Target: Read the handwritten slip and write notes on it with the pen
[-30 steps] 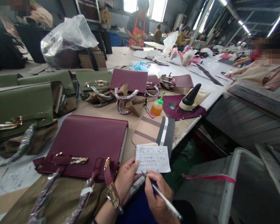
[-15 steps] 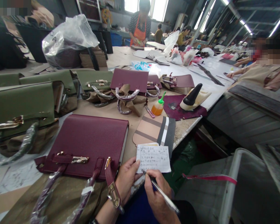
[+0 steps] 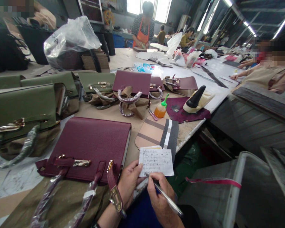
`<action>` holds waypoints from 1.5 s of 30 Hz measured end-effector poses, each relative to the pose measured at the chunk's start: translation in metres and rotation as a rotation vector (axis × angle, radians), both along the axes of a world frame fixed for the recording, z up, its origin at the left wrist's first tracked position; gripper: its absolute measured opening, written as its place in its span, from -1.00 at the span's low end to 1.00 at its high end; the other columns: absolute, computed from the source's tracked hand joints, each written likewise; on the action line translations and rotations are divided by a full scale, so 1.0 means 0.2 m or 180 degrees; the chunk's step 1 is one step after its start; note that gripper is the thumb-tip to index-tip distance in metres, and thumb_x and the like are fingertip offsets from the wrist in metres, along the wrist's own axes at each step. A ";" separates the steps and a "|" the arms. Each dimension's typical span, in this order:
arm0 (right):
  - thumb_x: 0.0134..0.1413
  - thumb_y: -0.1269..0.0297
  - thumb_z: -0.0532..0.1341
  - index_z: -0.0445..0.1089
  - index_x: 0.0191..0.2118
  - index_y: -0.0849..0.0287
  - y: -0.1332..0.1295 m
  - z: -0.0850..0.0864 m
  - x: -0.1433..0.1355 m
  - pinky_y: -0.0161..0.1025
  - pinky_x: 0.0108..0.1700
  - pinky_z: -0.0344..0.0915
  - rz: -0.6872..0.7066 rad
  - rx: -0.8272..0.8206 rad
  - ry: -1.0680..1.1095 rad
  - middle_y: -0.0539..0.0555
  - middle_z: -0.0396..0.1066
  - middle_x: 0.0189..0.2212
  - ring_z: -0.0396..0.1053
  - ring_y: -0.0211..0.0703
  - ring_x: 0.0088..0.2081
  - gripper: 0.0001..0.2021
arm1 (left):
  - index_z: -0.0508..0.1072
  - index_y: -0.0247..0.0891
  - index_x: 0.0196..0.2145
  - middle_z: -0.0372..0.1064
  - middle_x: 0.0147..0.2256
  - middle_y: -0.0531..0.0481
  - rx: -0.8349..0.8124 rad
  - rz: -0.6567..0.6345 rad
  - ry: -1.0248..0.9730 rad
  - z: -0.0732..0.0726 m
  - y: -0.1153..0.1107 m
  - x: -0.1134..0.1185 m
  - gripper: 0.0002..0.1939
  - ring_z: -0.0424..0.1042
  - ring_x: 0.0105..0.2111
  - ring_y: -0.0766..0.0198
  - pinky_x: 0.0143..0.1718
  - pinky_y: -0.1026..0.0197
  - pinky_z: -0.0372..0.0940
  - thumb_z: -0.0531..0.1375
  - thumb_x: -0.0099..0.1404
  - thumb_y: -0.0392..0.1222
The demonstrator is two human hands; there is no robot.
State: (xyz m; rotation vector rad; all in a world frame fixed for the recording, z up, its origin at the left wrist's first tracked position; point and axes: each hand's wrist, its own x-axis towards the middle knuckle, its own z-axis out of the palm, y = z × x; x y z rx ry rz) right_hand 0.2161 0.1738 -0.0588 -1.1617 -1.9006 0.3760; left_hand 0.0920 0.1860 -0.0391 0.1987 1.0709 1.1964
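My left hand [image 3: 131,182] pinches the lower left edge of a small paper form [image 3: 160,162] covered in handwriting. In my right hand [image 3: 162,196] is a pen [image 3: 169,201], its tip at the lower edge of the paper. A burgundy handbag [image 3: 92,142] lies just left of my left hand, with gold clasps and plastic-wrapped handles. Its strap with a gold buckle [image 3: 116,198] hangs over my left wrist. Beyond the paper lie flat beige and grey striped pieces [image 3: 153,131].
Green handbags [image 3: 21,106] line the left, and more burgundy bags [image 3: 132,81] stand behind. A green-nozzled bottle [image 3: 160,110] and a pink cutter [image 3: 153,114] are mid-table. A grey bin [image 3: 209,186] stands right of the table edge. Co-workers sit or stand further off.
Almost nothing differs. Both hands, the pen and the paper keep nearly the same place; the far co-worker in the orange apron has shifted slightly.
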 end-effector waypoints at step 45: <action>0.25 0.16 0.09 0.38 -0.19 0.19 -0.01 0.10 0.31 -0.38 -0.37 0.38 -0.1082 -0.0144 0.0363 0.06 0.45 -0.37 0.44 -0.22 -0.43 -0.78 | 0.45 -0.39 -0.14 0.50 -0.18 -0.22 0.0148 -0.0047 0.0137 0.02 -0.03 0.01 -0.39 0.44 -0.10 0.02 -0.20 0.20 0.40 0.40 -0.09 0.05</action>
